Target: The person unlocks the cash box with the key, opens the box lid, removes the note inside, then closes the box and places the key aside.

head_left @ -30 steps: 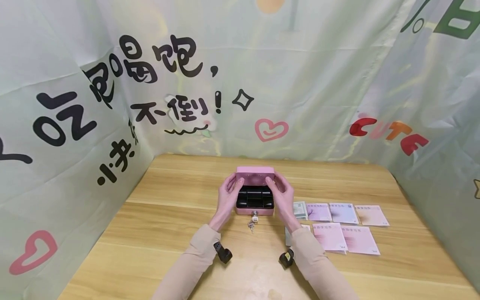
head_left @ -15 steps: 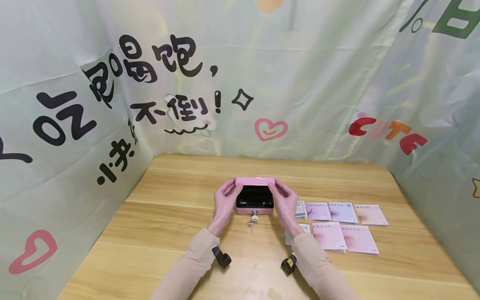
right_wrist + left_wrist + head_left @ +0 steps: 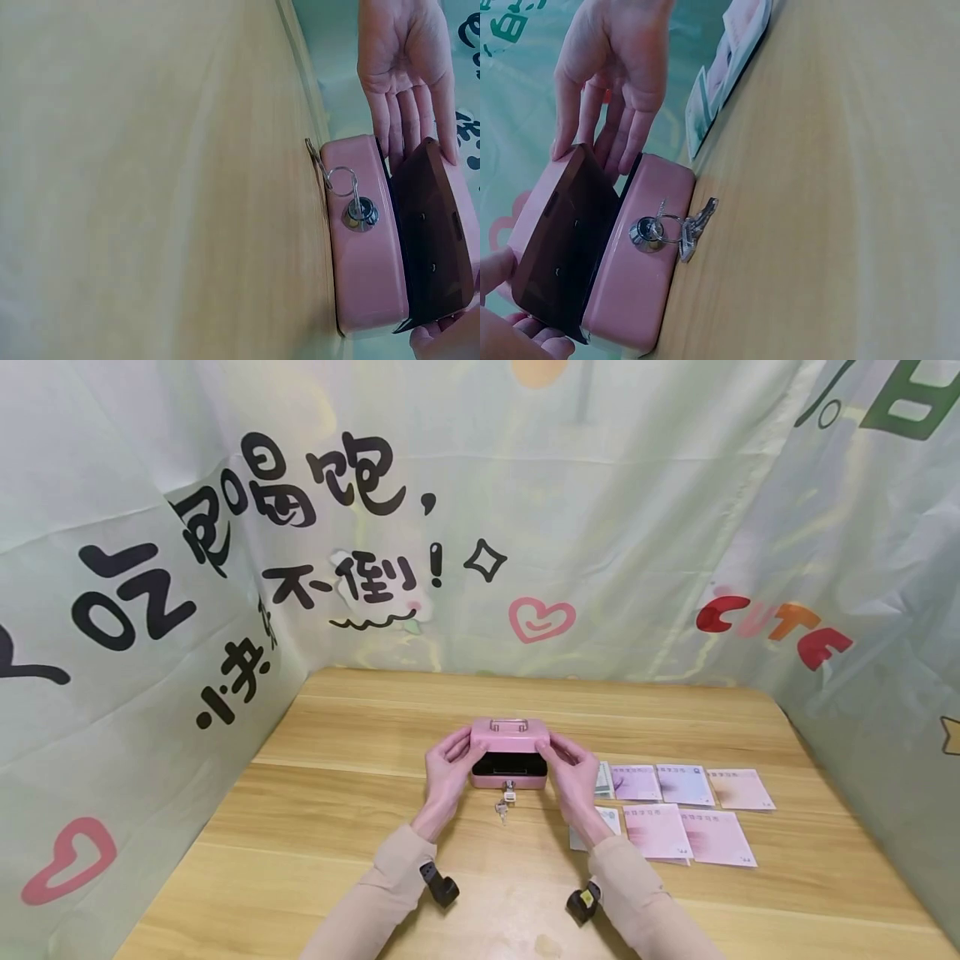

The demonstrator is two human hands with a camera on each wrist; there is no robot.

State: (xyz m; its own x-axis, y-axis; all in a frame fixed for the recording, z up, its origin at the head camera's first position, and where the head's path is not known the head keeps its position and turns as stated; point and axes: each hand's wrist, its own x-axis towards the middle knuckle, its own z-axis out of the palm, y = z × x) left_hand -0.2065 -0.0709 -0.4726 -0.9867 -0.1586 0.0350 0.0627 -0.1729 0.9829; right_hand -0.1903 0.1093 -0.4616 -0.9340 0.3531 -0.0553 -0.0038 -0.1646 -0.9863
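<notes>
A pink cash box point(image 3: 491, 782) stands on the wooden table, its lid point(image 3: 510, 742) part-way down over the black inside. My left hand point(image 3: 448, 770) holds the lid's left end, thumb at the front edge and fingers along the side. At the other end my right hand point(image 3: 572, 772) grips it the same way; in the left wrist view its thumb touches the lid's corner. A round silver lock point(image 3: 646, 234) sits in the box's front, and a key ring with keys point(image 3: 694, 229) hangs from it. The box's back is hidden.
Right of the box lie two rows of play banknotes, among them purple point(image 3: 636, 782), blue point(image 3: 686, 785) and pink point(image 3: 656, 832) ones. My right forearm partly covers a greenish note point(image 3: 609, 817). A printed cloth curtain point(image 3: 637, 527) borders the table point(image 3: 337, 743) behind and at both sides.
The lid has swung from upright down toward the front, and its top handle now shows. Both hands have moved with it, keeping hold of its ends. The keys and banknotes stay put.
</notes>
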